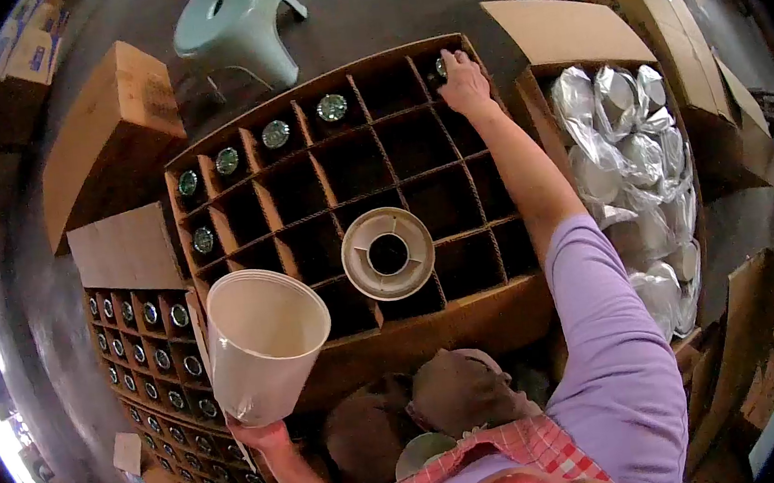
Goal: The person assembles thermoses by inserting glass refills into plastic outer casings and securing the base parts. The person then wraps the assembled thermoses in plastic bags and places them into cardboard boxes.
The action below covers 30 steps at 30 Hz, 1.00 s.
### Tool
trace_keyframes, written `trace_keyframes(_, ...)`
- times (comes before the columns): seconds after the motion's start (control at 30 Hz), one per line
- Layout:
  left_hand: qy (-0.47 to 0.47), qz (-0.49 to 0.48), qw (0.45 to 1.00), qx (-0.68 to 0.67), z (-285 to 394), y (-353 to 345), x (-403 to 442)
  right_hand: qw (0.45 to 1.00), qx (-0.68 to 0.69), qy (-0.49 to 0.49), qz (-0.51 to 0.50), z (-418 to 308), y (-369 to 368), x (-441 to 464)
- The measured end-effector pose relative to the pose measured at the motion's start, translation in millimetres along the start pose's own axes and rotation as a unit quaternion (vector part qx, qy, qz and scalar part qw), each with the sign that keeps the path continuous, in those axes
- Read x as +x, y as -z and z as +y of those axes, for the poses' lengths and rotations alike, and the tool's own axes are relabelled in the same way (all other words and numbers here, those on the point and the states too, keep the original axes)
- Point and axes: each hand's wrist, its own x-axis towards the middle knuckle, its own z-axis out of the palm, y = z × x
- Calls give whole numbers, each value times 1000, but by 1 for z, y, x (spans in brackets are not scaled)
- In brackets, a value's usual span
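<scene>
My left hand (261, 435) grips a tall off-white plastic tub (267, 346) near its base. The tub's mouth faces up and its rim shows more than one line. My right hand (465, 83) reaches to the far right corner cell of a divided cardboard box (413, 323). Its fingers are closed around a clear round glass piece (441, 67), mostly hidden by the hand. Similar glass pieces, such as this glass top (331, 108), stand in several cells along the far row and left side. A beige plastic ring with spokes (385, 216) rests on the dividers near the middle.
At the left a second divided box (127, 248) holds many glass pieces. To the right an open carton (571, 19) contains items in clear plastic wrap (645, 161). A pale blue stool (245, 22) stands beyond. Brown cartons (107, 138) flank the work area.
</scene>
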Motion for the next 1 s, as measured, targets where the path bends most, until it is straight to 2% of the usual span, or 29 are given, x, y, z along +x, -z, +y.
trace_keyframes(0.03, -13, -30, 999, 29, -2, 9, 2, 997, -39, -20, -63, -3, 1, 3)
trace_keyframes(0.13, 33, -47, 995, -86, 0, -1, -6, 997, -58, -38, -24, 14, -22, 22)
trace_keyframes(0.23, 23, -96, 994, -47, -2, 11, -5, 999, -46, -12, -4, 4, -4, 10)
trace_keyframes(0.27, 23, -89, 994, -56, -2, 8, -7, 999, -50, 7, -18, 9, -6, 12)
trace_keyframes(0.33, 18, -77, 994, -69, 4, 0, -14, 997, -64, -35, -25, 12, -12, 17)
trace_keyframes(0.43, 59, 11, 994, -94, 11, -3, -22, 997, -49, -48, -26, 3, -6, 6)
trace_keyframes(0.5, 50, -13, 995, -91, 9, -2, -23, 997, -57, -54, -27, 1, -5, 5)
trace_keyframes(0.53, 44, -26, 995, -89, 9, -2, -23, 999, -42, -25, 13, 8, -15, 5)
trace_keyframes(0.63, 34, 19, 997, -64, 8, -11, -32, 999, -45, -6, -10, 13, -20, 7)
trace_keyframes(0.7, 43, 12, 995, -89, 11, -7, -31, 996, -30, 56, 65, 21, -23, 4)
trace_keyframes(0.8, 28, -7, 995, -92, 15, -5, -29, 977, 45, 129, 167, 21, 17, -2)
trace_keyframes(0.9, -27, -63, 994, -85, 8, 18, -14, 958, 151, 144, 195, -1, 115, -20)
trace_keyframes(0.97, -72, -90, 991, -62, 12, 25, -14, 929, 275, 196, 154, -6, 185, -43)
trace_keyframes(1.0, -97, -93, 990, -41, 17, 20, -15, 923, 324, 181, 107, -13, 225, -64)
